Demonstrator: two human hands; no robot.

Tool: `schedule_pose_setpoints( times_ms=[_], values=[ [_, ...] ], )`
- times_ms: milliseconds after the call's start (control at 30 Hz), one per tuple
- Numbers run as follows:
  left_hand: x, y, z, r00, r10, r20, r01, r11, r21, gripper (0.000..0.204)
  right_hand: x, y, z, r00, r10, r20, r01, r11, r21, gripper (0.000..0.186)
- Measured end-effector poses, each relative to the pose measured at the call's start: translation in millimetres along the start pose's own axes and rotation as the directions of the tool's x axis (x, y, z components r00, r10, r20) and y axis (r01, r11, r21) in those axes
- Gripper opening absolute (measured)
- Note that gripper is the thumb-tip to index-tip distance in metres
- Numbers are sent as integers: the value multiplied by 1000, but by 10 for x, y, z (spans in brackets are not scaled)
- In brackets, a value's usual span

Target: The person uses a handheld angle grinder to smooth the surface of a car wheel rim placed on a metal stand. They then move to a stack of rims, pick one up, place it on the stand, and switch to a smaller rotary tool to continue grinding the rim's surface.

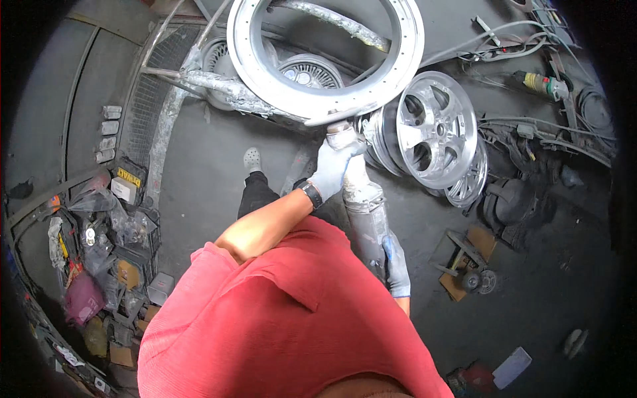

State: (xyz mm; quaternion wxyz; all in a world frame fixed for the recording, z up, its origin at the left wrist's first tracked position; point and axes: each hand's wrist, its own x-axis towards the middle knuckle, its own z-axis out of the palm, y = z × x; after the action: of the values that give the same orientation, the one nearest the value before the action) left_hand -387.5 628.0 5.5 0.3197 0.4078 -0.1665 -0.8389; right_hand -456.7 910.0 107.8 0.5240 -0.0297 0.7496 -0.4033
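Observation:
My left hand (332,166), in a pale glove, is closed round the upper neck of a long, grimy, white-silver cylindrical power tool (363,215). My right hand (396,262), also gloved, grips the thicker lower body. The tool's upper end meets the lower edge of a large silver wheel ring (249,46); whether it touches is hard to tell. Behind the ring, two finned wheel faces (305,76) lie among coated metal bars (219,86). Just right of the tool, a shiny five-spoke wheel (434,129) leans on further rims (464,186).
Hoses and cables (504,123) and a yellow-green hand tool (537,83) lie at right, above dark heaped items (511,205) and a metal piece on cardboard (464,259). Cluttered crates and bags (106,259) line the left, near a mesh panel (139,116). My foot (252,159) stands on the floor.

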Motion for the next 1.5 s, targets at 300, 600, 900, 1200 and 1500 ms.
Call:
schedule_pose_setpoints(
  times_ms=[300,600,900,1200,1500],
  values=[
    [280,964,-883,991,119,-61,-120,992,-24,35,489,30,1084,989,-47,142,52,998,-34,60],
    [655,2156,-1119,991,126,42,-130,987,91,31,839,-254,2082,931,-331,152,348,932,-105,60],
    [387,2375,-1563,964,244,109,-265,928,261,16,1335,-1253,1481,917,-290,273,394,761,-515,50],
    [-225,2338,-1433,957,227,-180,-244,967,-76,38,2973,-3772,955,263,-948,-180,569,303,-765,63],
    [-463,2294,-1497,922,255,-292,-278,960,-42,42,2975,-3189,1039,446,-838,-315,594,540,-596,45]
  ],
)
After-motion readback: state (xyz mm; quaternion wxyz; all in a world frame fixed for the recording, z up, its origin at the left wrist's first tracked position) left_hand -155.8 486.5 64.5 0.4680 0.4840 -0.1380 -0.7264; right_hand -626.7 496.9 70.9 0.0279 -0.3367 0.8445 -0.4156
